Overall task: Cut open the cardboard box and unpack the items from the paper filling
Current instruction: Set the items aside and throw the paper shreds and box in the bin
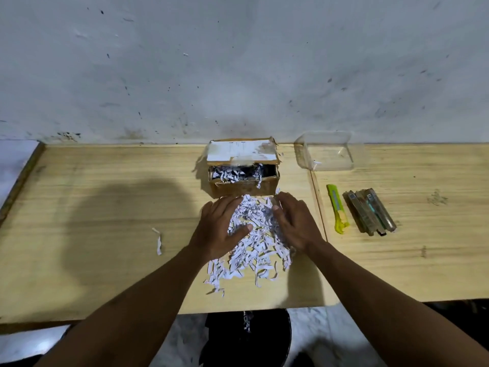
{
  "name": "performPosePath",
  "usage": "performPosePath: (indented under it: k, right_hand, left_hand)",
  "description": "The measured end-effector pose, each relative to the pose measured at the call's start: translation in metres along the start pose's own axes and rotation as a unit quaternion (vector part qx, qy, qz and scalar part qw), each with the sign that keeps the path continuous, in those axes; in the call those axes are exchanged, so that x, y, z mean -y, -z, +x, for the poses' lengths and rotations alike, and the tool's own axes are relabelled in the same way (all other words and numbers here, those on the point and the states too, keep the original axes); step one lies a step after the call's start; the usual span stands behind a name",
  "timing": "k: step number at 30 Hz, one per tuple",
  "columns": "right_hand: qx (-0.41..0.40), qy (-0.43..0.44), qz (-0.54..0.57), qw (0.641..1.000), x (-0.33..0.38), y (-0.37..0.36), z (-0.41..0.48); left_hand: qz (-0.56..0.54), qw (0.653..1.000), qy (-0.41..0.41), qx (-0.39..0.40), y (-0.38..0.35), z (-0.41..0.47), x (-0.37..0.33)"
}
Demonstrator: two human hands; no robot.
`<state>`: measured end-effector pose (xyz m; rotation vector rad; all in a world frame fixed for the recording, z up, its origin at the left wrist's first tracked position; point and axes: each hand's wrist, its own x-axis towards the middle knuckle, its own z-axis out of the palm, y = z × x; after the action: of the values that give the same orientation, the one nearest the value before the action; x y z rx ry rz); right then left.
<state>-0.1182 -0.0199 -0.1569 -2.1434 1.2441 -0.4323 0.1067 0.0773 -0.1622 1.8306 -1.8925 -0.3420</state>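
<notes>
We have the cardboard box [243, 176] standing at the far side of the wooden table [105, 207], close to the wall [238, 62], with its flap folded up and back so the mouth faces us. That keeps the opening clear and leaves bare table in front of it for sorting. Some shredded paper remains inside the box, and a strip hangs over its front edge.

Most of the filling lies as a pile of paper shreds [254, 242] just in front of the box, spread out towards the near edge of the table, where we can feel through it. One stray strip [158, 241] lies well apart to the left.

The items [370, 211], long narrow packs, lie side by side on the right, next to the yellow-green knife [338, 209]. They look set aside on purpose, away from the mess. A clear plastic tub [328, 152] stands beyond them, near the wall and just to the right of the box.

Our left hand [219, 229] rests on the left side of the pile, fingers spread and flat, thumb pressed into the shreds. Our right hand [296, 223] mirrors it on the right side, palm down, fingers reaching towards the box. Neither hand is closed around anything; both lie loose and open on the paper. Both forearms reach forward from the near edge and angle inward, so the hands bracket the pile. We judge this to be gathering or combing the shreds for anything left among them.
</notes>
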Motion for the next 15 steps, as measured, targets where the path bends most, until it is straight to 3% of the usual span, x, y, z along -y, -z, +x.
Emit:
performPosePath:
  k: [4,9,12,15]
  right_hand:
    - [0.057,0.018,-0.054,0.997,-0.006,-0.005,0.000]
    - [0.080,0.105,-0.088,0.987,-0.002,0.006,-0.021]
    - [0.015,0.100,-0.019,0.995,0.007,0.014,-0.020]
    - [0.032,0.071,-0.017,0.997,0.012,0.014,-0.009]
  left_hand:
    - [0.051,0.994,0.018,0.092,-0.010,0.002,-0.001]
    - [0.027,0.995,-0.072,0.063,0.006,-0.013,0.007]
    - [0.042,0.999,0.000,-0.006,0.027,-0.019,0.020]
    - [0.065,0.985,0.132,-0.086,0.040,-0.038,0.047]
